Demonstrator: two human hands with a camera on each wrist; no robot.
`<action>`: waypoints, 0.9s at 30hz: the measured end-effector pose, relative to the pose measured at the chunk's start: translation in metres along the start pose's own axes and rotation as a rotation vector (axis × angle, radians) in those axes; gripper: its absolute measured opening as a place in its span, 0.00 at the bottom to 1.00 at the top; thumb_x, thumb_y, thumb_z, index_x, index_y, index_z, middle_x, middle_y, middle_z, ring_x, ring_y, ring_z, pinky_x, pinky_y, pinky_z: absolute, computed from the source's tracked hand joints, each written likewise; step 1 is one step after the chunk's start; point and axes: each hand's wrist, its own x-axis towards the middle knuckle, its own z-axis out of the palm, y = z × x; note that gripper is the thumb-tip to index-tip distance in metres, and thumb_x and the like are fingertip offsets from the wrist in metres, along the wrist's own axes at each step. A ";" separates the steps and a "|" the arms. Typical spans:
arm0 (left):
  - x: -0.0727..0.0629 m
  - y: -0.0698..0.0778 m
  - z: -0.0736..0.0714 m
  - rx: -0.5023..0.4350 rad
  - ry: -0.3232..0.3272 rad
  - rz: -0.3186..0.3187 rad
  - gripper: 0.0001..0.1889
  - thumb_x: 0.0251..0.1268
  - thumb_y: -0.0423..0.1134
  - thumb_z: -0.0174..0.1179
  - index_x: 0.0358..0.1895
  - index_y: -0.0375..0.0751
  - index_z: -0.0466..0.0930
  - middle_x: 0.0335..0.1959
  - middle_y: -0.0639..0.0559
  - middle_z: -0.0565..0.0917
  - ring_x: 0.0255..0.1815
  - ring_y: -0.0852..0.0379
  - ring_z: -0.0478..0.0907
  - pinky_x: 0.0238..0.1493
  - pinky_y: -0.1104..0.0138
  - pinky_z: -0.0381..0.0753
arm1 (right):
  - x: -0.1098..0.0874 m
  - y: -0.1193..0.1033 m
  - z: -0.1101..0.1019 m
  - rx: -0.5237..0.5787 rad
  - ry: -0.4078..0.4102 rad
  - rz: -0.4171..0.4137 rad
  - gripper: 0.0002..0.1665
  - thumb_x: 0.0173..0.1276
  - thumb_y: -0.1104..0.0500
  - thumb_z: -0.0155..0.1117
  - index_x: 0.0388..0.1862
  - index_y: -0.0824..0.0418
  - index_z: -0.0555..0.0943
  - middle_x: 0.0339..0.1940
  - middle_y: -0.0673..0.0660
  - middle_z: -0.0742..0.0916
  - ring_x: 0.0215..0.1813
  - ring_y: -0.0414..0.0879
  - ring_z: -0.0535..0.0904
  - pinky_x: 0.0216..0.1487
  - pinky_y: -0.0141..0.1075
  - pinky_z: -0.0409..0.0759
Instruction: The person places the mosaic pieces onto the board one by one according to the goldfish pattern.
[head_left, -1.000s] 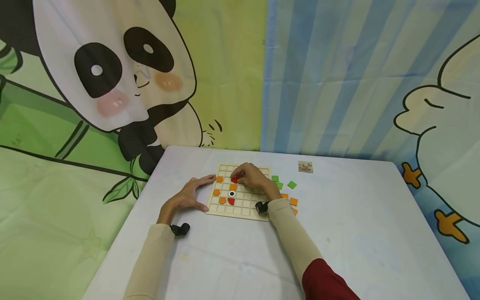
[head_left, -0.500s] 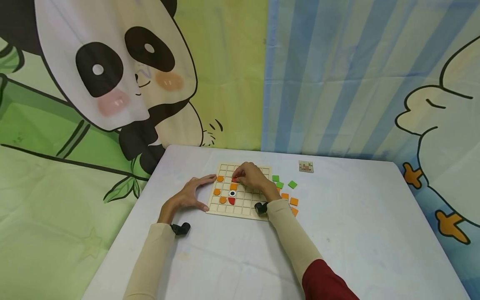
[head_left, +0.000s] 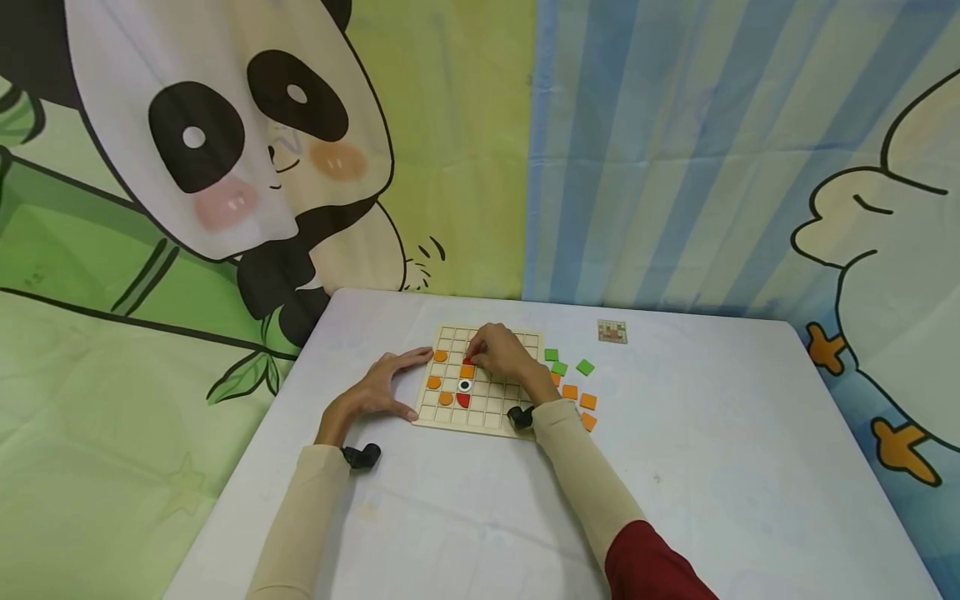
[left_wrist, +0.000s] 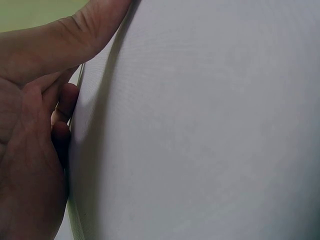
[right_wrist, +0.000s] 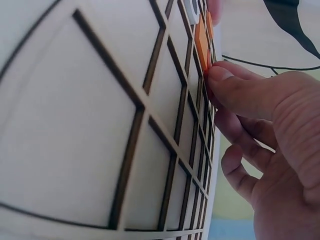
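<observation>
A square wooden grid board (head_left: 495,412) lies on the table. My right hand (head_left: 506,352) pinches a small red piece (head_left: 468,362) at the board, just beyond an orange square (head_left: 467,372). The right wrist view shows that hand's thumb and finger on a sliver of the red piece (right_wrist: 207,75), the rest of it hidden. Nearer me in the same column sit a black-and-white eye piece (head_left: 464,385) and a red quarter-round (head_left: 463,401). Three orange discs (head_left: 433,382) lie toward the board's left side. My left hand (head_left: 378,387) touches that edge, thumb and fingers spread apart.
Loose green squares (head_left: 585,367) and several orange squares (head_left: 588,402) lie right of the board, partly behind my right wrist. A small printed pattern card (head_left: 612,332) is farther back on the white table (head_left: 720,467). A printed curtain (head_left: 660,167) hangs behind the table.
My right fingertips have shifted very slightly, and the red piece now sits a little closer to the orange square. My left hand stays at the board's edge.
</observation>
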 end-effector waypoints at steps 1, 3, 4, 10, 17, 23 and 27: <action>0.000 0.001 0.000 -0.003 -0.001 -0.001 0.65 0.36 0.48 0.93 0.85 0.50 0.67 0.90 0.51 0.62 0.70 0.44 0.67 0.74 0.41 0.62 | -0.001 0.000 0.000 -0.006 -0.004 0.001 0.04 0.74 0.63 0.76 0.42 0.57 0.95 0.42 0.52 0.95 0.45 0.45 0.88 0.56 0.44 0.85; 0.000 0.001 0.001 0.004 -0.003 -0.001 0.65 0.36 0.48 0.93 0.85 0.49 0.67 0.90 0.50 0.62 0.70 0.44 0.67 0.74 0.41 0.62 | -0.002 -0.002 0.000 -0.016 -0.011 0.005 0.04 0.74 0.63 0.75 0.42 0.58 0.95 0.44 0.53 0.94 0.48 0.47 0.87 0.57 0.46 0.85; 0.000 0.001 0.001 0.005 -0.005 -0.002 0.65 0.36 0.48 0.93 0.85 0.49 0.67 0.90 0.50 0.62 0.70 0.43 0.67 0.74 0.41 0.62 | -0.003 -0.003 -0.001 -0.017 -0.014 0.004 0.04 0.74 0.63 0.75 0.43 0.59 0.94 0.44 0.54 0.94 0.49 0.48 0.87 0.58 0.46 0.85; 0.001 -0.001 0.000 0.010 -0.004 0.002 0.65 0.36 0.48 0.93 0.85 0.49 0.67 0.90 0.50 0.62 0.72 0.43 0.67 0.75 0.40 0.62 | -0.007 -0.009 -0.009 -0.014 -0.013 -0.002 0.06 0.75 0.67 0.71 0.44 0.63 0.93 0.46 0.57 0.93 0.53 0.53 0.87 0.63 0.50 0.84; 0.000 0.004 -0.001 -0.011 -0.001 -0.022 0.65 0.35 0.45 0.93 0.85 0.49 0.67 0.90 0.50 0.63 0.74 0.41 0.66 0.78 0.36 0.61 | -0.023 -0.010 -0.029 0.000 0.052 -0.005 0.06 0.74 0.66 0.74 0.46 0.64 0.94 0.50 0.59 0.93 0.58 0.57 0.86 0.64 0.54 0.82; 0.000 0.006 0.000 -0.013 0.008 -0.033 0.65 0.36 0.43 0.93 0.85 0.50 0.68 0.90 0.51 0.63 0.74 0.41 0.66 0.78 0.34 0.62 | -0.045 0.003 -0.049 0.033 0.086 0.059 0.11 0.72 0.64 0.76 0.51 0.64 0.94 0.51 0.60 0.93 0.55 0.57 0.84 0.62 0.54 0.81; 0.000 0.005 0.000 -0.019 0.007 -0.032 0.64 0.36 0.43 0.93 0.85 0.49 0.68 0.90 0.50 0.63 0.74 0.40 0.66 0.79 0.33 0.61 | -0.060 0.013 -0.062 0.053 0.088 0.112 0.14 0.70 0.62 0.79 0.52 0.65 0.94 0.47 0.60 0.94 0.50 0.55 0.85 0.56 0.52 0.83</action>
